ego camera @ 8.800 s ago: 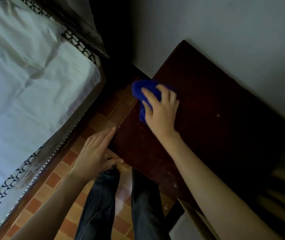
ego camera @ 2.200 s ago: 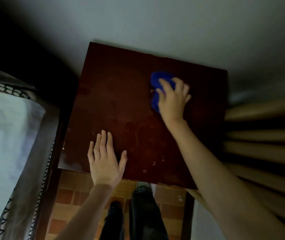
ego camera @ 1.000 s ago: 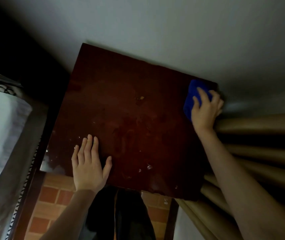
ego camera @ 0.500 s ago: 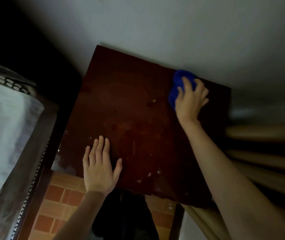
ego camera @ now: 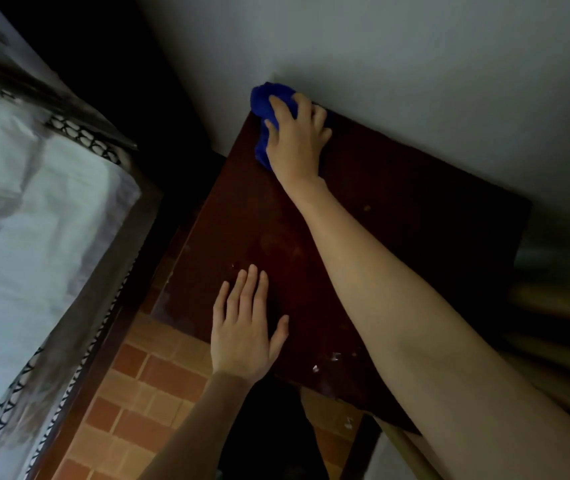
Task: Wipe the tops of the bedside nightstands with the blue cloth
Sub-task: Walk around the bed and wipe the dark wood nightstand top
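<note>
A dark red-brown wooden nightstand [ego camera: 415,237] stands against the pale wall, its top dull with a few light specks near the front. My right hand [ego camera: 295,140] grips the bunched blue cloth [ego camera: 265,103] and presses it on the top's far left corner, right at the wall. Most of the cloth is hidden under the hand. My left hand [ego camera: 245,327] lies flat with straight fingers on the near left part of the top.
The bed [ego camera: 27,237] with a white sheet and patterned trim fills the left side, a narrow gap from the nightstand. Orange-brown floor tiles [ego camera: 159,386] show below. Beige curtain folds [ego camera: 560,306] hang at the right. The grey wall [ego camera: 415,64] backs the nightstand.
My right hand has slid the blue cloth leftward along the back edge, from the far right corner to the far left corner. My left hand has stayed flat on the near left part.
</note>
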